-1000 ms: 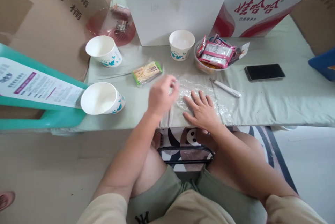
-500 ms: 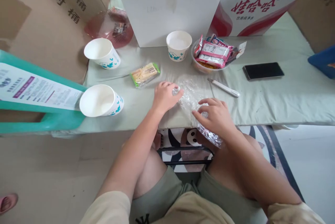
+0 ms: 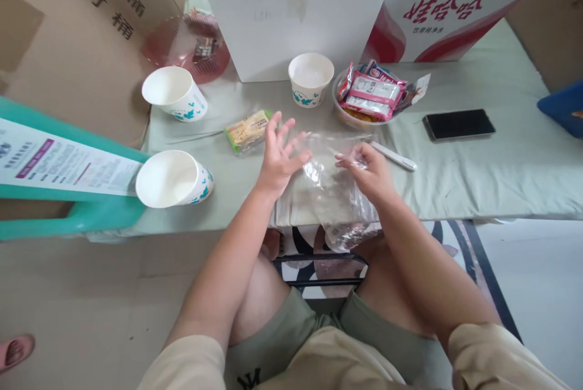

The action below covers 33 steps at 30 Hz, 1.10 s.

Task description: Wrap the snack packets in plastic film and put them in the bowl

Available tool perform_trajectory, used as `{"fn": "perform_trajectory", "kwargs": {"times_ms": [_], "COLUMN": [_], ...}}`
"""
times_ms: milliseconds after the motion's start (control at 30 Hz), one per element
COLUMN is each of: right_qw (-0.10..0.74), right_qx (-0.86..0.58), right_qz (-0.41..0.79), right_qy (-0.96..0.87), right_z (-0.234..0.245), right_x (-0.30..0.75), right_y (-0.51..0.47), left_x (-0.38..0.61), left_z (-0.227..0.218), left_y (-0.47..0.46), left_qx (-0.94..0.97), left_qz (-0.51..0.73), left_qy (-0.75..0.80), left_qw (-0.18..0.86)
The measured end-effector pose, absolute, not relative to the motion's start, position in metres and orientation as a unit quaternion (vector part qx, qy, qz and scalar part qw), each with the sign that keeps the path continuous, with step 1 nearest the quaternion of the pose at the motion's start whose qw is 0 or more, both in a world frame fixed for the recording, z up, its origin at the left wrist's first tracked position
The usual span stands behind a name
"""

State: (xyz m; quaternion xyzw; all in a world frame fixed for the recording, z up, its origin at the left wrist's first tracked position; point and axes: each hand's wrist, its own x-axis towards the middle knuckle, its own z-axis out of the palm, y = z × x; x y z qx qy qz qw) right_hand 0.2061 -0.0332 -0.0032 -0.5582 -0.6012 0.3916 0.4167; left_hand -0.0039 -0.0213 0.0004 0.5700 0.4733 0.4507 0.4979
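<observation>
A clear plastic bag [image 3: 325,186] lies crumpled at the table's front edge and hangs partly over it. My right hand [image 3: 371,174] pinches its upper right part between thumb and fingers. At the bag's left side my left hand [image 3: 279,159] is open, fingers spread, holding nothing. Just behind that hand rests a wrapped snack pack [image 3: 247,130] with green ends. A white utility knife [image 3: 395,156] lies beyond my right hand, its far end hidden by the hand and bag.
Paper cups stand at the left [image 3: 166,179], the back left [image 3: 175,93] and the back middle [image 3: 311,79]. A plastic bowl [image 3: 339,104] of wrapped snacks and a phone [image 3: 458,124] are at the right. White boxes [image 3: 296,13] line the back; a green plastic piece [image 3: 109,214] is at the left.
My left hand has lifted off the bag and spread its fingers. My right hand has moved up and slightly left and now pinches the bag, which lies more spread out.
</observation>
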Motion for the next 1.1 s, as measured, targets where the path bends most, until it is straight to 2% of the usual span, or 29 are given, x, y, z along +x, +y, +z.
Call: {"fn": "perform_trajectory", "kwargs": {"times_ms": [67, 133, 200, 300, 367, 500, 633, 833, 933, 1100], "right_qw": [0.48, 0.522, 0.517, 0.428, 0.392, 0.407, 0.416, 0.493, 0.49, 0.496], "right_qx": [-0.549, -0.539, -0.537, -0.551, -0.557, -0.554, -0.533, -0.52, -0.541, -0.558], "right_qz": [0.436, 0.458, 0.485, 0.528, 0.529, 0.544, 0.586, 0.498, 0.472, 0.492], "right_qy": [-0.526, -0.477, -0.458, -0.484, -0.507, -0.481, -0.446, -0.489, -0.494, -0.447], "right_z": [-0.003, -0.003, -0.003, -0.003, -0.003, -0.005, -0.007, -0.015, -0.018, -0.019], "right_x": [0.203, 0.201, 0.202, 0.207, 0.21, 0.213, 0.212, 0.21, 0.215, 0.222], "right_y": [-0.033, -0.032, -0.033, -0.035, -0.037, -0.035, -0.032, -0.029, -0.026, -0.017], "left_x": [0.002, 0.008, 0.011, 0.008, 0.003, -0.005, -0.012, -0.017, -0.016, -0.013], "left_z": [-0.002, -0.003, -0.003, 0.002, 0.004, 0.006, 0.007, 0.0, -0.004, -0.004], "left_y": [-0.023, -0.024, -0.024, -0.02, -0.018, -0.016, -0.014, -0.005, -0.001, -0.003], "left_qx": [0.515, 0.486, 0.473, 0.46, 0.482, 0.512, 0.494, 0.45, 0.498, 0.658], "left_qz": [0.398, 0.354, 0.36, 0.405, 0.373, 0.298, 0.364, 0.404, 0.39, 0.404], "left_qy": [0.458, 0.456, 0.472, 0.471, 0.465, 0.498, 0.468, 0.452, 0.471, 0.499], "left_qw": [0.606, 0.656, 0.651, 0.634, 0.643, 0.634, 0.636, 0.656, 0.615, 0.394]}}
